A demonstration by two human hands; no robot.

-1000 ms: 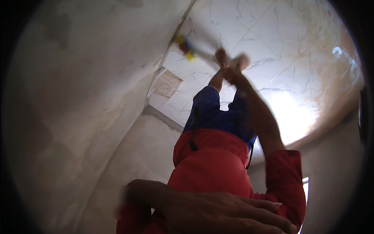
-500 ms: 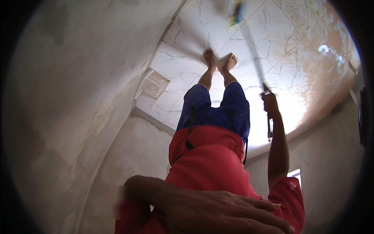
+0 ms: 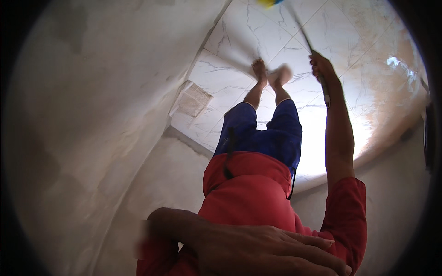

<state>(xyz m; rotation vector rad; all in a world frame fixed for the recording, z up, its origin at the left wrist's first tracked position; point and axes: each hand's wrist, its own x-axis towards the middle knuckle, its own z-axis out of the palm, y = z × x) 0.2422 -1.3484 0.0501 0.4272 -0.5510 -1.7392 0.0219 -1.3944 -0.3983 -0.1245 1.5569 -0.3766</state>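
Observation:
My right arm reaches out over the floor, its hand (image 3: 323, 68) closed around the grip of a long-handled tool (image 3: 301, 28). The slim dark handle runs away from the fist to a blurred yellow-and-blue head (image 3: 269, 2), which the top edge cuts off, so its exact kind is unclear. The butt of the grip sticks out behind the fist, along the forearm. Close to the camera, my left hand (image 3: 271, 250) lies flat across the red shirt (image 3: 248, 198), fingers stretched out and holding nothing.
White marble-patterned tiles (image 3: 235, 43) cover the floor, with brownish smears (image 3: 391, 92) at the right. A square pale grate (image 3: 195, 100) sits by the foot of the bare plastered wall (image 3: 92, 115) on the left. My bare feet (image 3: 259, 69) stand on the tiles.
My right hand has moved farther forward, taking the tool with it; the tool's head has slid toward the top edge. One foot is blurred by motion. My left hand stays in place.

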